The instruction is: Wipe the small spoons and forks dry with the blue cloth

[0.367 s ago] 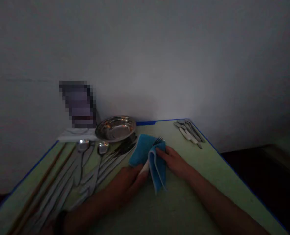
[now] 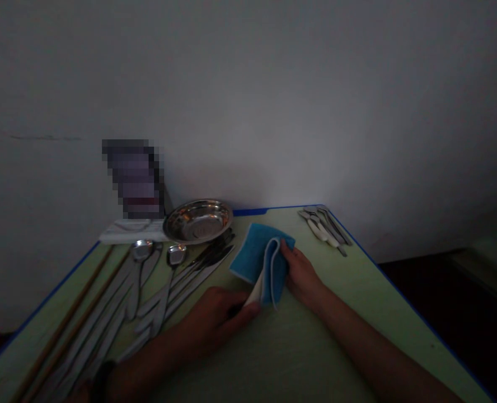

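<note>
My left hand (image 2: 227, 313) is closed on the white handle of a fork (image 2: 256, 292). The fork's metal head is hidden inside a folded blue cloth (image 2: 254, 249). My right hand (image 2: 302, 274) pinches the cloth around that head from the right side, thumb on the near face. One flap of the cloth spreads out to the left, above my left hand. Both hands are held over the middle of the pale green table (image 2: 315, 347).
A shiny metal bowl (image 2: 198, 221) stands by the wall, beside a pixelated upright device (image 2: 137, 179). Left of my hands lie spoons (image 2: 141, 252), several knives (image 2: 215, 252) and wooden chopsticks (image 2: 78, 296). More white-handled cutlery (image 2: 322, 229) lies at the far right corner.
The cloth has shifted right and up along the fork, covering the tines that showed above it before. My right hand has moved slightly right with it; the left keeps hold of the handle.
</note>
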`<state>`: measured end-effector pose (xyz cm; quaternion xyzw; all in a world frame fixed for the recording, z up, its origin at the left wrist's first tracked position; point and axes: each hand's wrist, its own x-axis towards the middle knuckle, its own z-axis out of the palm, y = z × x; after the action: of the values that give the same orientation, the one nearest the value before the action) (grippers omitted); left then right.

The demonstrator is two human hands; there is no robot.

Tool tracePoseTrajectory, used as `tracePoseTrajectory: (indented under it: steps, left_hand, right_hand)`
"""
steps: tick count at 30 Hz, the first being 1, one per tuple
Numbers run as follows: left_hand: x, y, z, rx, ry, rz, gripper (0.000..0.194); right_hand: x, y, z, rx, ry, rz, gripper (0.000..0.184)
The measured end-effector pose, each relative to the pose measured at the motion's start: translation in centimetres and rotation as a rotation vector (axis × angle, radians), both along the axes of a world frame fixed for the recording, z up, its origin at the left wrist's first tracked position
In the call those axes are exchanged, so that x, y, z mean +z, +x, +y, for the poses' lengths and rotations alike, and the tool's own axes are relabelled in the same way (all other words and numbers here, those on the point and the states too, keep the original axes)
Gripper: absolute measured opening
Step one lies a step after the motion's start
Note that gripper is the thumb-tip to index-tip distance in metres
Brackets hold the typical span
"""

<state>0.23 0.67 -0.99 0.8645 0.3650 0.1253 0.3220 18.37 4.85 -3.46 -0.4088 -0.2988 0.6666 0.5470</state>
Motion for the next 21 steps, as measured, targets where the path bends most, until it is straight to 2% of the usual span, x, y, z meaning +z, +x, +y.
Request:
tracePoseTrajectory:
  steps: [3, 7, 10, 14, 19, 21]
  left_hand:
    - [-0.3, 0.0, 0.0, -0.036, 0.056, 0.051, 0.045]
    - [-0.3, 0.1, 0.1, 0.024, 0.076, 0.062, 0.042]
    - [0.0, 0.2, 0.0, 0.04, 0.09, 0.071, 0.04]
    - [0.1, 0.2, -0.4, 0.026, 0.092, 0.1, 0.028]
    - [-0.1, 0.3, -0.6, 0.056, 0.093, 0.162, 0.033]
    - [-0.2, 0.3, -0.6, 0.052, 0.102, 0.179, 0.034]
  right_hand:
    - [0.2, 0.2, 0.0, -0.021, 0.013, -0.012, 0.027]
    - [0.4, 0.3, -0.4, 0.041, 0.106, -0.196, 0.029]
    - [0.5, 0.1, -0.7, -0.065, 0.126, -0.25, 0.03]
    - [0.1, -0.2, -0.5, -0.246, 0.059, -0.239, 0.028]
    - [-0.7, -0.6, -0.6, -0.32, 0.005, -0.178, 0.03]
    - [-1.0, -0.9, -0.9, -0.343, 0.048, -0.19, 0.031]
